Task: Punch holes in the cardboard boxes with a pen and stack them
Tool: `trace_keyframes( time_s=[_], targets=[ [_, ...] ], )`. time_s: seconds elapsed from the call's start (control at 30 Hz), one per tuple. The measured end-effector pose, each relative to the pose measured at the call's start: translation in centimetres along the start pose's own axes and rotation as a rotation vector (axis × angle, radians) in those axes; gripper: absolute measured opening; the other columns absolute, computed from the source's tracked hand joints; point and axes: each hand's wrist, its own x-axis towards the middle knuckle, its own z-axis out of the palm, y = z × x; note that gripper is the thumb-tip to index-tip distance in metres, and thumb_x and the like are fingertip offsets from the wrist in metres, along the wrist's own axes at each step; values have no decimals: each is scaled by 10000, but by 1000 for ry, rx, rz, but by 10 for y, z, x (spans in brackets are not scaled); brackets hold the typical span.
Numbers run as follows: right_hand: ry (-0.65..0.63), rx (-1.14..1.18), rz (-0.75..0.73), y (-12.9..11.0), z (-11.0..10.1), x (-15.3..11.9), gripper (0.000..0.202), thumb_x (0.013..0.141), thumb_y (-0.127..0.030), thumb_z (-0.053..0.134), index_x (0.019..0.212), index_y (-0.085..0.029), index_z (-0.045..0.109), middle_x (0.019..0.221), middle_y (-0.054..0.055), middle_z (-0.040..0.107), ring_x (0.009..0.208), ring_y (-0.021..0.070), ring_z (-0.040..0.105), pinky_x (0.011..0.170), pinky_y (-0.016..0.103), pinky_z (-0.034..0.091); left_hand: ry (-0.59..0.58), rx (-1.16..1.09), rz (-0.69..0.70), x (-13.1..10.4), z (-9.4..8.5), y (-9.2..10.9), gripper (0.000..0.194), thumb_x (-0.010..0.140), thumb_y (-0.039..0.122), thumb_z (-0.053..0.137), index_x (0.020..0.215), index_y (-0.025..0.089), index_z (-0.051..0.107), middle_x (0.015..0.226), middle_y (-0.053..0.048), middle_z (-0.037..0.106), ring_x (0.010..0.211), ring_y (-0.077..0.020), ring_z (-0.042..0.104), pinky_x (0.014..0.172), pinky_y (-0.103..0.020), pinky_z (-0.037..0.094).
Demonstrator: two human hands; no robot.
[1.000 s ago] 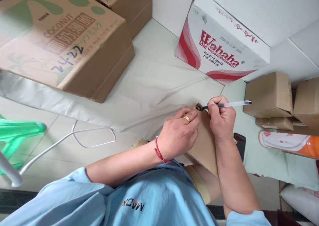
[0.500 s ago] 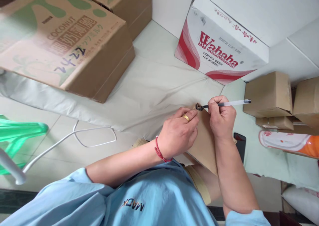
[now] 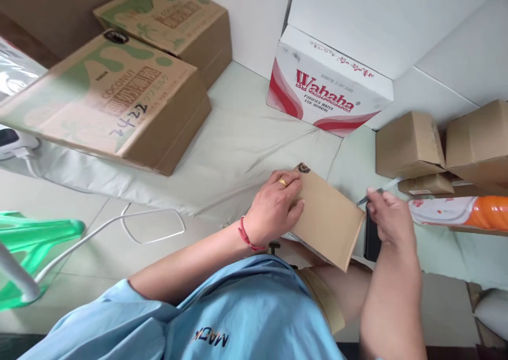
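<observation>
A brown piece of cardboard (image 3: 327, 214), perhaps a small box, is tilted over my lap. My left hand (image 3: 275, 206), wearing a gold ring and a red bracelet, grips it along its left edge, the thumb on its face and the other fingertips curled near the top. A dark, ragged spot (image 3: 303, 168) marks its upper corner. In my right hand (image 3: 391, 217) is a pen (image 3: 363, 200) with a dark tip and clear barrel, slightly blurred. Its tip is near the cardboard's right corner. Below that hand, a black phone-like object (image 3: 371, 235) is partly covered.
Coconut cartons (image 3: 159, 116) stand at the left of the cloth-covered surface (image 3: 246, 132). Behind is a white and red Wahaha water box (image 3: 325, 92). Small brown boxes (image 3: 410, 143) and an orange-white package (image 3: 456, 210) sit at right. A white cable (image 3: 151, 210) hangs at left.
My right hand has moved the pen away from the dark spot, right and downward to the cardboard's right corner. My left hand still grips the cardboard. The view has shifted slightly.
</observation>
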Motion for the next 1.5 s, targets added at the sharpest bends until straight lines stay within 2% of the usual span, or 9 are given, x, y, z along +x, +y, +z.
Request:
trace_keyframes(
  time_s=[0.13, 0.23, 0.33, 0.53, 0.73, 0.87, 0.97, 1.13, 1.5],
  targets=[
    [-120, -204, 134, 50, -37, -16, 642, 627, -751, 843, 541, -230, 479, 485, -68, 387, 480, 67, 293, 464, 237, 195, -192, -52, 148, -22, -16, 1, 468, 948, 484, 788, 1267, 147, 731, 1549, -204, 630, 1500, -433, 526, 1198, -629, 515],
    [-98, -252, 119, 75, -50, -20, 596, 650, -714, 811, 548, -239, 467, 493, -66, 408, 496, 78, 310, 493, 245, 233, -256, 42, 228, -41, -20, 2, 464, 997, 440, 752, 1391, 201, 694, 1593, -160, 619, 1558, -424, 487, 1243, -658, 459],
    [-56, -246, 101, 94, -48, -15, 543, 664, -704, 813, 626, -231, 551, 519, -51, 498, 506, 102, 378, 516, 252, 288, -207, 124, 230, -51, -16, 0, 436, 1048, 282, 666, 1476, 205, 640, 1593, -132, 631, 1525, -362, 544, 1186, -552, 549],
    [-4, -180, 35, 114, -28, -16, 509, 739, -702, 749, 834, -210, 664, 694, 13, 675, 642, 172, 599, 672, 304, 477, -110, 211, 261, -48, -6, -1, 453, 1050, 319, 677, 1486, 210, 622, 1519, -122, 685, 1435, -349, 613, 1123, -520, 611],
    [176, -302, -81, 132, -61, -45, 455, 892, -646, 636, 990, -206, 688, 852, 71, 724, 731, 209, 630, 763, 363, 528, -49, 277, 274, -42, 0, 3, 455, 1013, 355, 744, 1427, 194, 646, 1419, -146, 723, 1313, -344, 645, 1065, -508, 614],
    [368, -758, -179, 158, -88, -50, 801, 888, -750, 614, 1328, -82, 662, 1348, 318, 667, 1271, 433, 605, 1109, 614, 456, -13, 293, 281, -34, 12, 7, 458, 975, 383, 799, 1371, 192, 673, 1358, -153, 732, 1227, -336, 646, 1046, -504, 592],
    [295, -901, -133, 173, -91, -50, 1035, 879, -817, 607, 1518, -6, 529, 1532, 386, 536, 1428, 507, 484, 1186, 682, 366, 15, 325, 280, -30, 20, 11, 443, 981, 418, 790, 1342, 184, 683, 1338, -167, 727, 1181, -334, 633, 1014, -504, 582],
    [270, -926, -106, 173, -80, -53, 943, 917, -747, 609, 1531, -33, 553, 1491, 334, 602, 1348, 480, 530, 1151, 638, 419, 33, 369, 294, -28, 28, 12, 422, 986, 449, 779, 1299, 180, 691, 1314, -168, 724, 1139, -325, 623, 981, -493, 559],
    [216, -935, 126, 157, -92, -31, 829, 691, -662, 798, 1245, -59, 670, 1177, 274, 634, 1271, 473, 550, 1156, 619, 426, -116, 49, 175, -28, 11, 7, 330, 980, 376, 756, 1264, 209, 733, 1293, -142, 721, 1089, -276, 646, 1020, -502, 537]
  ],
)
